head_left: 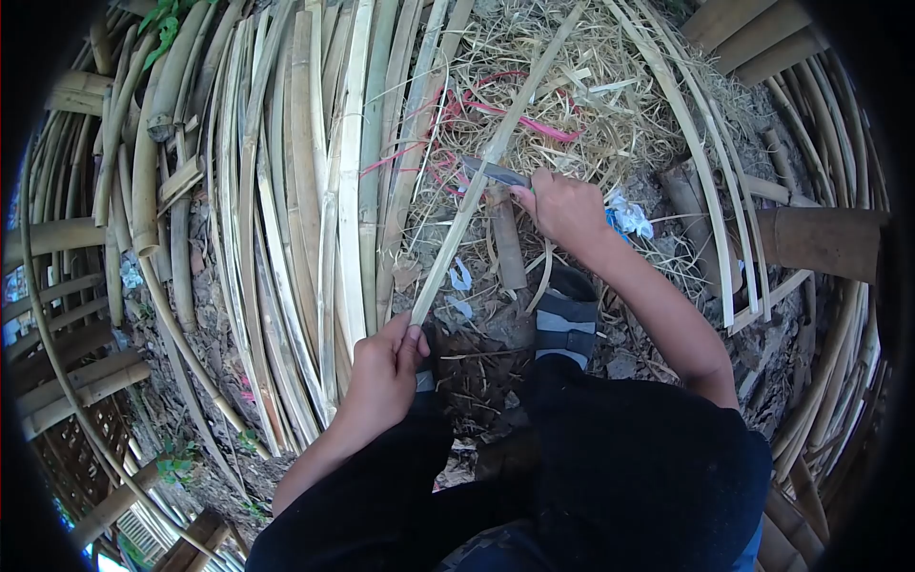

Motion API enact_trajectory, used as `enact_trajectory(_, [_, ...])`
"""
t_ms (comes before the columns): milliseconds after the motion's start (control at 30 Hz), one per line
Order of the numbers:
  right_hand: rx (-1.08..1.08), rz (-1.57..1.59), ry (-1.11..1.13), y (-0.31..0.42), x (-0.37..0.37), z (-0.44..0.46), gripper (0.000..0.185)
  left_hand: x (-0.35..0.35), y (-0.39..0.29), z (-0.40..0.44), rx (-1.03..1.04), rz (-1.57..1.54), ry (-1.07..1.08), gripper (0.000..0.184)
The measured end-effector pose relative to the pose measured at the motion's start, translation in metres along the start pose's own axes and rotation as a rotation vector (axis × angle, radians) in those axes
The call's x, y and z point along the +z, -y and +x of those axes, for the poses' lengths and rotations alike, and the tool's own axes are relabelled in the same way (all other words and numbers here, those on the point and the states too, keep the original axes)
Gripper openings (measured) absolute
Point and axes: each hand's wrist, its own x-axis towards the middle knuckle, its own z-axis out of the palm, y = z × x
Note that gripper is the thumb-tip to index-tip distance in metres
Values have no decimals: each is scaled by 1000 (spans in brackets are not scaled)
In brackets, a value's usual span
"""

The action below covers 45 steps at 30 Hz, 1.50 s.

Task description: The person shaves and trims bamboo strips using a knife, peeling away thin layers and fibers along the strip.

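Observation:
My left hand (386, 367) is closed round the near end of a long split bamboo strip (455, 238). The strip slants up and away to the right, past the top of the pile of shavings. My right hand (564, 208) is closed on a knife, its handle hidden in the fist. The knife's blade (496, 173) points left and lies across the strip, seemingly touching it about midway along. Just below the blade a short upright bamboo piece (505, 238) stands close to the strip.
Many split bamboo strips (300, 143) lie side by side to the left. A heap of pale shavings (610, 105) with pink plastic ribbon (548, 130) spreads ahead. A few thin strips (701, 143) lie on the right. My shoe (566, 324) rests on littered ground; bamboo fencing surrounds the place.

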Motion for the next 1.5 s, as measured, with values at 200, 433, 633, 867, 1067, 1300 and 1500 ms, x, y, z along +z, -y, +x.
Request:
enact_trajectory(200, [639, 1400, 524, 17, 9, -8, 48, -2, 2, -2, -55, -54, -5, 26])
enact_trajectory(433, [-32, 282, 108, 50, -24, -16, 44, -4, -6, -4, -38, -12, -21, 26])
enact_trajectory(633, [-42, 89, 1, 8, -5, 6, 47, -3, 6, -3, -34, -1, 12, 21])
enact_trajectory(867, [-172, -30, -31, -10, -7, 10, 43, -4, 0, -7, -38, -59, 16, 20])
enact_trajectory(1067, [372, 33, 65, -51, -19, 19, 50, -14, 14, -16, -57, -111, 76, 20])
enact_trajectory(1300, [350, 68, -121, -55, -79, 15, 51, -26, 26, -25, -164, -352, -99, 22])
enact_trajectory(1500, [113, 409, 64, 35, -69, -14, 39, -25, 12, -16, -138, -418, -55, 24])
